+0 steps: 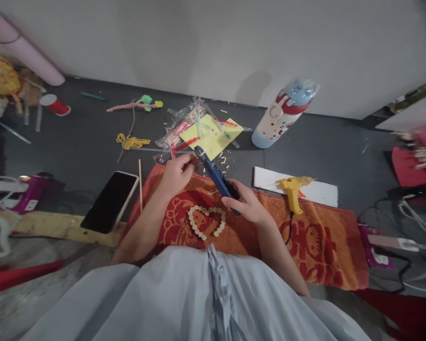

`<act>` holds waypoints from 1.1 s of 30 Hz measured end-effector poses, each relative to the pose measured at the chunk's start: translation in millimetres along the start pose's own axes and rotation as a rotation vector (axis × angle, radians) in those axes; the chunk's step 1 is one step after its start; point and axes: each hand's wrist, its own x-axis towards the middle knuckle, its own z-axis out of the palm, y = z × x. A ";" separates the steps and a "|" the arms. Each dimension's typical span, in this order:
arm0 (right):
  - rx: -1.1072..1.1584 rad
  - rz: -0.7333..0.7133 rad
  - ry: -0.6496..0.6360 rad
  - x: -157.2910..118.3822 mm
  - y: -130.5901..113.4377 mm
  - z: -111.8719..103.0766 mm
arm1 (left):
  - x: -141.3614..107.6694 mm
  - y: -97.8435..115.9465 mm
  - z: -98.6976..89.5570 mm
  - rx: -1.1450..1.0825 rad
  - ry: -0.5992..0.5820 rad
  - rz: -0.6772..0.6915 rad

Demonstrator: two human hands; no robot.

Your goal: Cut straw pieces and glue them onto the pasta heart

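Against a plain pale wall (199,52), seen in the head view, runs a dark tabletop (230,102), with an orange-and-red patterned towel (315,251) spread along its near edge. Below that edge, a grey floor (31,308) shows at the lower left.

The blue tool (218,176) is long and narrow, and it is held aslant above the towel, its upper end pointing away and to the left. The right hand (244,202) has its fingers closed round the lower end. The left hand (179,173) is beside the upper end with thumb and fingers curled together; whether they pinch anything cannot be told. Beneath the hands, a heart outline (223,220) made of small pale pieces lies on the towel, with a gap near its bottom point.

Just beyond the tool, short wooden bits (224,161) are scattered near a yellow sheet (213,147), which is partly covered by clear plastic wrappers. To the right, a yellow glue gun (294,189) lies partly across a white strip (321,192), and a patterned bottle (277,118) stands farther back. To the left lie a phone (110,202), a thin stick (140,184), yellow yarn (132,141) and a red spool (58,105). The tool and hands cover part of the towel.
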 end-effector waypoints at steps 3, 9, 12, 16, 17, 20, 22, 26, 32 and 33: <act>-0.009 -0.008 0.007 0.5 1.4 0.2 | -0.2 -0.9 -0.4 0.013 0.011 0.006; -0.024 -0.030 0.023 1.1 1.4 0.1 | -0.5 -0.8 -1.8 0.074 0.019 0.015; -0.038 -0.034 0.023 1.4 0.6 -0.6 | -0.1 0.0 -2.8 0.106 0.018 0.021; -0.029 -0.040 0.017 1.3 0.9 -0.9 | 0.4 1.2 -4.1 0.095 0.006 0.031; -0.027 -0.038 0.016 1.2 1.2 -0.8 | 0.6 1.3 -4.3 0.097 0.003 0.030; -0.032 -0.031 0.017 1.0 2.8 -0.3 | 1.1 0.6 -4.8 0.110 -0.014 0.023; -0.034 -0.030 0.022 0.9 3.7 0.1 | 1.4 -0.4 -5.4 0.118 -0.027 0.024; -0.031 -0.039 0.022 0.9 4.9 0.6 | 2.3 -2.1 -8.1 0.123 -0.063 0.037; -0.013 -0.045 0.008 0.8 4.8 0.3 | 3.8 -2.1 -14.0 0.077 -0.127 0.040; -0.016 -0.047 0.007 0.8 4.4 0.0 | 3.8 -2.0 -14.8 0.071 -0.136 0.036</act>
